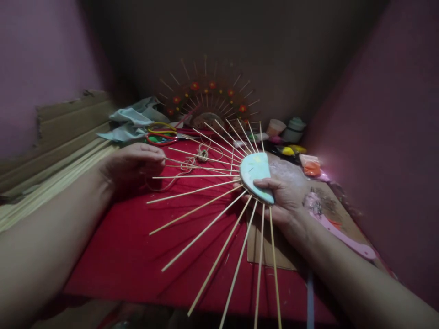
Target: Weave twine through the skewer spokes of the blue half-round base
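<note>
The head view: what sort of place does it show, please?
Probably a small craft workspace, perhaps at home: a red table with scissors and a small bundle of twine, and, at the back, a half-round of sticks decorated with flowers.

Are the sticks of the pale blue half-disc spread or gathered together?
Spread: the sticks fan out from the curved edge of the half-disc, held in the right hand, with gaps between their tips.
</note>
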A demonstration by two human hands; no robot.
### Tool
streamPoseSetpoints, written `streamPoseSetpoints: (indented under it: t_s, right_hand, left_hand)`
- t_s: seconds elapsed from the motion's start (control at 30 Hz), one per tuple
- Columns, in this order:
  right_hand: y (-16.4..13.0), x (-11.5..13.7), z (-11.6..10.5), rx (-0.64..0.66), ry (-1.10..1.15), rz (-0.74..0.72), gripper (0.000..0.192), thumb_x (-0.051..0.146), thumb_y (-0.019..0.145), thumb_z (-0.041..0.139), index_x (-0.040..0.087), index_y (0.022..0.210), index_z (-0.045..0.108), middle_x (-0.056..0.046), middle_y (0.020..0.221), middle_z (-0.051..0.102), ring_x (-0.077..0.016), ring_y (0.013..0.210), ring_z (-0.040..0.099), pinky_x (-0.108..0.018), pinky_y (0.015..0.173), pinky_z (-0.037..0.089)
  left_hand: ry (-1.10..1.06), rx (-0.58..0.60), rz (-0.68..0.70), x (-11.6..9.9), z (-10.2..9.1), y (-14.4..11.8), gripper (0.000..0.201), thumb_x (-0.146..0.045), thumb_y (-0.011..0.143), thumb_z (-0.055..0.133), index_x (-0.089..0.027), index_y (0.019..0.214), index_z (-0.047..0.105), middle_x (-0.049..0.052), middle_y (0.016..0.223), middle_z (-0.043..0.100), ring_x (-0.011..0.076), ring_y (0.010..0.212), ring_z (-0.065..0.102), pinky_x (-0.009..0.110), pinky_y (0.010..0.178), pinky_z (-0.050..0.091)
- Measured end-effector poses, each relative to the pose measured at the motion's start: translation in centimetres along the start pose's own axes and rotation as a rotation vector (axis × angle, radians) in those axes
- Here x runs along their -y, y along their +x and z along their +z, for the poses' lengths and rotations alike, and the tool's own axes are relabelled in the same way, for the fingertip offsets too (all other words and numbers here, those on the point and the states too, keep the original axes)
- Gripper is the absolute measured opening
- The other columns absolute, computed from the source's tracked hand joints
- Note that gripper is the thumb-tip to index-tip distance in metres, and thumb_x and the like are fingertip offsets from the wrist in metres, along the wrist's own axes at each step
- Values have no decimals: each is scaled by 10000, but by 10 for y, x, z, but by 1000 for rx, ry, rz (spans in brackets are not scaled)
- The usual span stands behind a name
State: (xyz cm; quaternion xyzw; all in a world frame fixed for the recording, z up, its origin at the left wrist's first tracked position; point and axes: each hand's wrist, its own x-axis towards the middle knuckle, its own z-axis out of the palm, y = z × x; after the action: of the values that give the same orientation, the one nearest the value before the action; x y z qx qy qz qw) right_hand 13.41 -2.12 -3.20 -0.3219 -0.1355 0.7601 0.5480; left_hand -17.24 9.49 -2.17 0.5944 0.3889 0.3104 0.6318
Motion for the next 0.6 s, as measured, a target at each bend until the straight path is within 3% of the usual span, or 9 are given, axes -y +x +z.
streamPoseSetpoints:
  t_s: [0.07, 0.3, 0.43, 0.53, 0.6]
  right_hand:
    - [0, 0, 0, -21, 1, -12, 378, -44, 666, 417, 88, 994, 551, -62, 642, 690, -173, 529, 661, -285, 479, 571]
    - [-1, 1, 0, 43, -34, 3, 419, -31, 656, 403, 57, 1046, 529, -100, 674, 698, -201, 573, 676, -290, 471, 566]
    - [-2, 2, -2, 109, -45, 66, 443, -5, 659, 403, 49, 1086, 504, -116, 722, 703, -209, 645, 687, -271, 478, 566]
    - [-4, 2, -2, 191, -43, 127, 486, 11, 641, 411, 59, 1120, 480, -123, 806, 706, -208, 716, 689, -266, 497, 573]
    - [-5, 2, -2, 240, -50, 171, 492, 29, 638, 418, 61, 1127, 469, -130, 850, 702, -210, 742, 687, -268, 502, 575]
  left_hand:
    - [-159, 92, -55, -1, 7, 0, 223, -178, 714, 570, -145, 529, 451, -40, 445, 285, 45, 403, 233, 183, 404, 216]
    - [-291, 50, -59, -10, 11, 0, 199, -136, 681, 552, -156, 536, 418, -52, 479, 216, 51, 402, 184, 177, 377, 167]
    - [-329, 63, -169, -8, 14, -1, 212, -200, 721, 543, -174, 552, 416, -64, 462, 193, 63, 382, 201, 214, 397, 255]
    - [-220, -29, -134, -3, 24, 0, 199, -197, 716, 591, -172, 596, 434, -70, 463, 264, 58, 384, 236, 215, 413, 269]
    - [-4, -112, -69, 2, 35, 3, 168, -239, 720, 619, -164, 642, 490, -63, 468, 358, 61, 397, 287, 208, 415, 262]
